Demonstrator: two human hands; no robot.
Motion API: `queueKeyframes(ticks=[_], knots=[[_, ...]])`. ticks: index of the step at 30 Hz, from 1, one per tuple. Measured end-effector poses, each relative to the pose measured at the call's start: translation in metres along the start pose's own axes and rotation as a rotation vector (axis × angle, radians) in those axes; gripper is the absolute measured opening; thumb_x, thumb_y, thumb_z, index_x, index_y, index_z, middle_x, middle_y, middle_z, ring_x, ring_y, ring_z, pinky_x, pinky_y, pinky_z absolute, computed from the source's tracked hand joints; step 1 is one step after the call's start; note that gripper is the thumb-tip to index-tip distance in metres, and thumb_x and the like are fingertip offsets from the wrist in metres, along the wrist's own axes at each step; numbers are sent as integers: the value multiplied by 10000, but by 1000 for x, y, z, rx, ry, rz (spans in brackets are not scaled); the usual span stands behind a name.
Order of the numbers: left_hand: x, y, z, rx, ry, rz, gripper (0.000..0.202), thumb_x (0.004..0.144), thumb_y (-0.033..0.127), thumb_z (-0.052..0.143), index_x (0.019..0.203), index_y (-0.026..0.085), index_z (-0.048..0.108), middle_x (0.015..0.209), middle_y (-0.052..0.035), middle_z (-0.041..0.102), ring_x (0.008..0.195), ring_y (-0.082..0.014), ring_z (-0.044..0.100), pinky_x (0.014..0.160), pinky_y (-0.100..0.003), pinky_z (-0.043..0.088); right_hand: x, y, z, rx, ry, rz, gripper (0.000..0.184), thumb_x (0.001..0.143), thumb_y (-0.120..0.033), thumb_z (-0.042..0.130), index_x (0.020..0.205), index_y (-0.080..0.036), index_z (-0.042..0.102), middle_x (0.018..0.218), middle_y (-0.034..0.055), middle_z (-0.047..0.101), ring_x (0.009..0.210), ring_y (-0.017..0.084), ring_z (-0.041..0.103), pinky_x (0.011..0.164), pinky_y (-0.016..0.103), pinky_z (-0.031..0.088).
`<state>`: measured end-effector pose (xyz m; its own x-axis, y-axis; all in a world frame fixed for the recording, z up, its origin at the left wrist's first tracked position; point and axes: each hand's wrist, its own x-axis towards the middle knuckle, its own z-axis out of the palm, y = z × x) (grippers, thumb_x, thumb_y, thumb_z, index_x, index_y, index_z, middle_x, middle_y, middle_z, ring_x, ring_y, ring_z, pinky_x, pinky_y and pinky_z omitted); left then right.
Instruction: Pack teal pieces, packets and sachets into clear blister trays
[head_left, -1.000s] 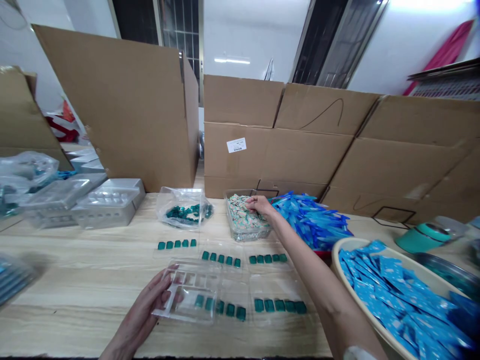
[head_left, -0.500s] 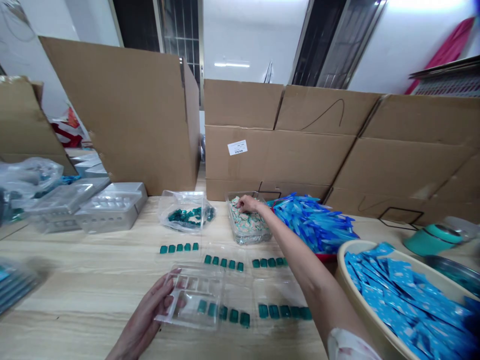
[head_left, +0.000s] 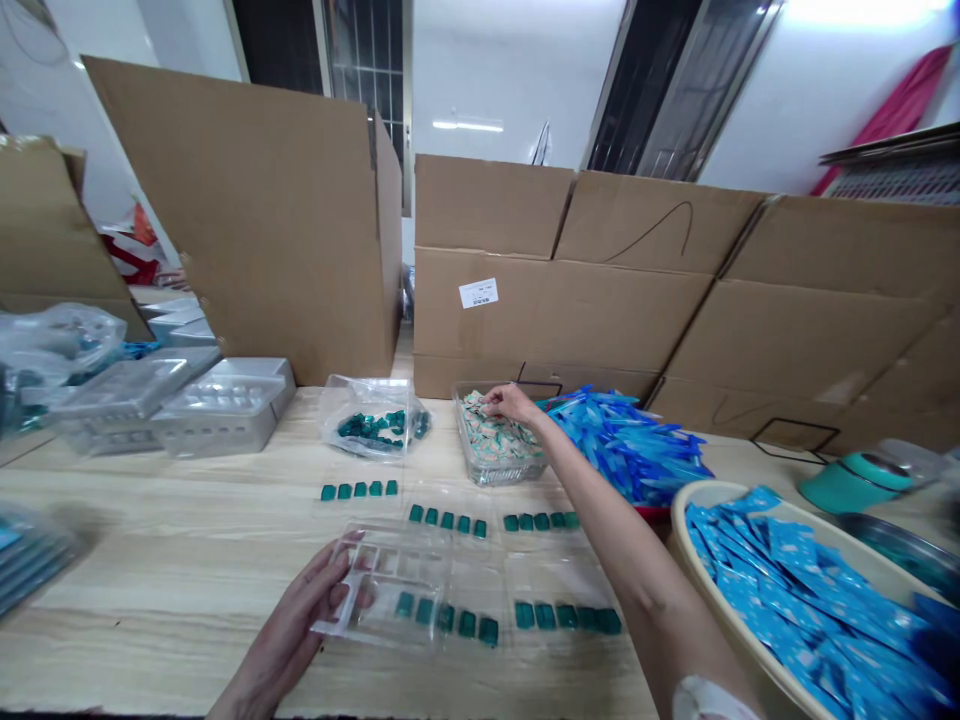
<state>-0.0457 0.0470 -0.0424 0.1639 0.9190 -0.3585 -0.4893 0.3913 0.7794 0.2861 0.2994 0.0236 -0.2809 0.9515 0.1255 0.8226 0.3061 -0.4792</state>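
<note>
My left hand (head_left: 319,590) is closed on the left edge of a clear plastic tray (head_left: 382,635) with moulded compartments, held tilted above the table. Through it, dark green square pieces show. My right hand (head_left: 510,403) reaches into a clear plastic box (head_left: 487,477) full of small pale and green pieces (head_left: 491,440). Its fingers are pinched together at the top of the heap; what is between them is too small to make out. Rows of green square pieces (head_left: 448,521) lie in other clear trays on the table around the held one.
A clear bag of green pieces (head_left: 375,430) lies behind the rows. To the right are a heap of blue slim packets (head_left: 630,445) and a cream tub (head_left: 679,520) of blue sachets. Clear boxes (head_left: 217,420) stand left. Cardboard (head_left: 562,310) walls the back.
My right hand has shifted slightly to the right over the small pieces in the box. My left hand keeps the clear tray in nearly the same place.
</note>
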Motion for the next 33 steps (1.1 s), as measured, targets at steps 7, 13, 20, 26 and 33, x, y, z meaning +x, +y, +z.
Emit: queueKeyframes(ticks=[7, 13, 20, 26, 33], knots=[[0, 1, 4, 19, 17, 19, 436, 729, 307, 655, 1145, 205, 570, 980, -69, 669, 882, -196, 629, 731, -276, 511, -22, 13, -6, 19, -163, -102, 120, 654, -179, 668, 759, -123, 681, 635, -11, 646, 565, 101, 555, 537, 184, 421], [0, 1, 3, 7, 22, 22, 471, 708, 314, 674, 1153, 202, 567, 971, -75, 676, 893, -214, 631, 746, -302, 516, -13, 12, -4, -118, -245, -231, 101, 641, -104, 645, 729, -145, 673, 738, 9, 652, 719, 136, 564, 657, 205, 407], [1, 0, 1, -9, 13, 19, 422, 743, 285, 647, 1150, 210, 562, 1003, -61, 667, 865, -182, 632, 762, -285, 509, -5, 12, 0, -264, -314, -349, 155, 653, -124, 649, 798, -176, 664, 858, 30, 649, 841, 165, 555, 759, 221, 392], [0, 0, 1, -5, 3, 14, 410, 747, 298, 641, 1143, 217, 566, 976, -55, 674, 857, -178, 630, 740, -282, 509, 3, 15, 4, -329, -364, -401, 181, 622, -100, 653, 781, -186, 648, 842, 7, 642, 809, 148, 547, 744, 208, 393], [-2, 0, 2, 3, 2, 19, 433, 724, 319, 659, 1136, 217, 578, 980, -61, 677, 850, -189, 642, 761, -284, 500, -10, 10, 1, -348, -334, -439, 149, 660, -73, 607, 774, -166, 633, 872, 46, 626, 826, 162, 543, 743, 227, 390]])
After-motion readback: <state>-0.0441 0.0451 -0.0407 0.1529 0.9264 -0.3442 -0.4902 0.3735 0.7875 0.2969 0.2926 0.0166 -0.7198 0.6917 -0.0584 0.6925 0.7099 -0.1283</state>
